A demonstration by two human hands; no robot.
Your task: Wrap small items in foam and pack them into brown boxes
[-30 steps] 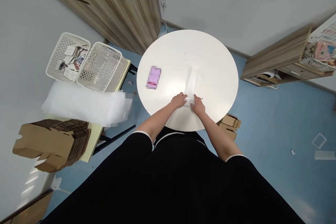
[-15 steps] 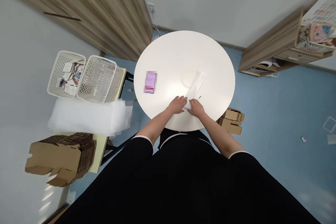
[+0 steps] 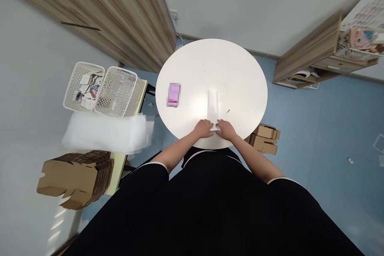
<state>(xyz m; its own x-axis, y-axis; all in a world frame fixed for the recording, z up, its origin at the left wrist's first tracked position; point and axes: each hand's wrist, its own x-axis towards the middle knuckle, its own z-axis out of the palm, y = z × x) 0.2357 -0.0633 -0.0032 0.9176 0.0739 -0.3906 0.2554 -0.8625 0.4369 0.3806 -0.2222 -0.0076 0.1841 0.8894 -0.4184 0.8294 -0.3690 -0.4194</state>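
Note:
A long, narrow folded white foam sheet (image 3: 213, 105) lies on the round white table (image 3: 240, 64), pointing straight away from my body. Its near end is pinched between my left hand (image 3: 203, 129) on one side and my right hand (image 3: 227, 129) on the other. The fingers of both hands are bent over that end, thumbs toward me. Whether anything is wrapped inside the sheet cannot be seen. To the left on the table sits a pixelated purple item (image 3: 174, 95), apart from both hands.
Left of the table, a yellow side table (image 3: 117, 170) bears two white baskets (image 3: 103, 88) with small goods, a stack of white foam sheets (image 3: 102, 132) and folded cardboard boxes (image 3: 70, 174). More cardboard (image 3: 264, 139) is low at the right. A wooden cabinet (image 3: 312, 50) stands far right.
The foam sheet has turned from slanting right to pointing straight away from me and now looks flatter. Both hands have come slightly nearer my body, still at its near end.

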